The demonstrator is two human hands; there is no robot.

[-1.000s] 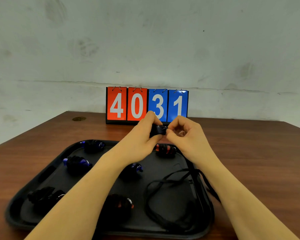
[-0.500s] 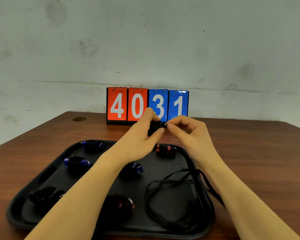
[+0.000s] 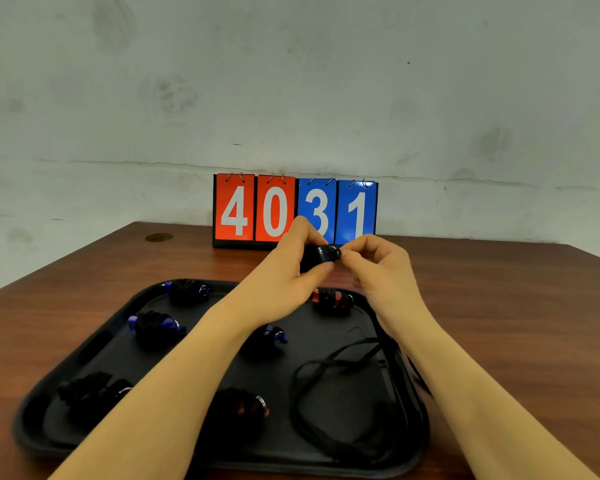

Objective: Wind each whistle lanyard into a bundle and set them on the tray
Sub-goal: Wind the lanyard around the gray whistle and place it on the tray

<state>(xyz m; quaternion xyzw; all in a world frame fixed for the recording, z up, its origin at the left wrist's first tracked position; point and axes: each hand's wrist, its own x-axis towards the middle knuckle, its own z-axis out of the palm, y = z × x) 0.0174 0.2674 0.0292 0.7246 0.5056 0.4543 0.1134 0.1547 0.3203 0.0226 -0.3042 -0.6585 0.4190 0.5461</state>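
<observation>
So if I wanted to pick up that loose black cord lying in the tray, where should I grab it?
Probably pinch the loose lanyard from above at its near-left curve: there the strap arcs over bare tray, away from the bundles and both forearms.

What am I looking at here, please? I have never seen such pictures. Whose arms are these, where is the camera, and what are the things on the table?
There is no machine: a person works with bare hands, and a camera worn on the head looks forward and down. The left hand grips a small black whistle; the right hand pinches at its end. Its loose black lanyard cord trails down onto the black plastic tray on the brown wooden table. Six already wound bundles lie in the tray, such as a blue one and a red one. Behind stands a red and blue flip scoreboard showing 4031.
</observation>
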